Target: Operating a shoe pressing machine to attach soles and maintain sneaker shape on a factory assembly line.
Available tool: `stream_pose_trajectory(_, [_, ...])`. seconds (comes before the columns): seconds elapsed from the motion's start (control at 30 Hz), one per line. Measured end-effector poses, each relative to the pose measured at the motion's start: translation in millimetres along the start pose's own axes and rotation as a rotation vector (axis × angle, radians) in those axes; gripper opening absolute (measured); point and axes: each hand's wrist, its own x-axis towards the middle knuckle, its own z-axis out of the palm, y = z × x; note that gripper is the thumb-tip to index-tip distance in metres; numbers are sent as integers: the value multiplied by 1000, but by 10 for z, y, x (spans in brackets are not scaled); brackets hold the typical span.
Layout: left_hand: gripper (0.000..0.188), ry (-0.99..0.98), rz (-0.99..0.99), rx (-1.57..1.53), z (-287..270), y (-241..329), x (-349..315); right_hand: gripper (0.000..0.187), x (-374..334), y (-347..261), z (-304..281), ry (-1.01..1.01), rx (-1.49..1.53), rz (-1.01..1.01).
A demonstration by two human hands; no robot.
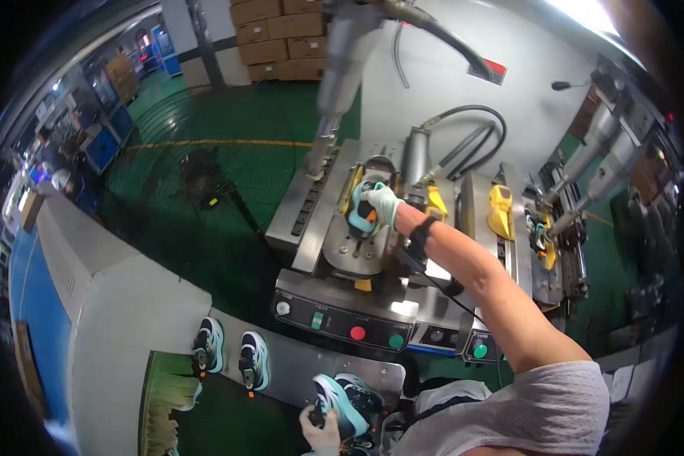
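My right hand (pixel 384 204), in a pale glove with a black band and cord at the wrist, is closed on a light-blue and black sneaker (pixel 362 213). That sneaker sits between the yellow pads of a metal shoe press (pixel 355 258). Low in the view, my left hand (pixel 323 435) grips another sneaker (pixel 339 404), black and light blue with a thick pale sole. A further dark sneaker (pixel 361 390) lies right behind it on the metal shelf (pixel 292 357), partly covered.
Two sneakers, one (pixel 210 346) beside the other (pixel 255 360), stand on the shelf's left part. A control panel (pixel 342 319) with coloured buttons fronts the press. Right of it is a second press station (pixel 543 235). A floor fan (pixel 201 178) stands beyond, left of the press.
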Motion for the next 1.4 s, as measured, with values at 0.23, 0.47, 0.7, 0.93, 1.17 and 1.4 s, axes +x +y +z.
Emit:
stream_pose_trajectory(0.23, [55, 29, -345, 49, 81, 49, -608, 61, 789, 517, 329, 332, -1017, 79])
stream_pose_trajectory(0.47, [48, 133, -460, -78, 173, 111, -479, 53, 796, 460, 232, 340, -1039, 32])
stream_pose_trajectory(0.7, [51, 128, -468, -38, 425, 236, -161, 36, 936, 173, 220, 103, -1261, -39])
stream_pose_trajectory(0.93, [44, 201, -338, -89, 394, 324, -283, 47, 655, -157, 213, -86, -812, 35])
stream_pose_trajectory(1.17, [46, 199, -367, -116, 190, 121, -581, 72, -1321, -52, 176, -273, -603, -623])
stream_pose_trajectory(1.4, [52, 71, -320, -59, -32, -132, -644, 79, -2960, 1507, -277, -489, -1240, -737])
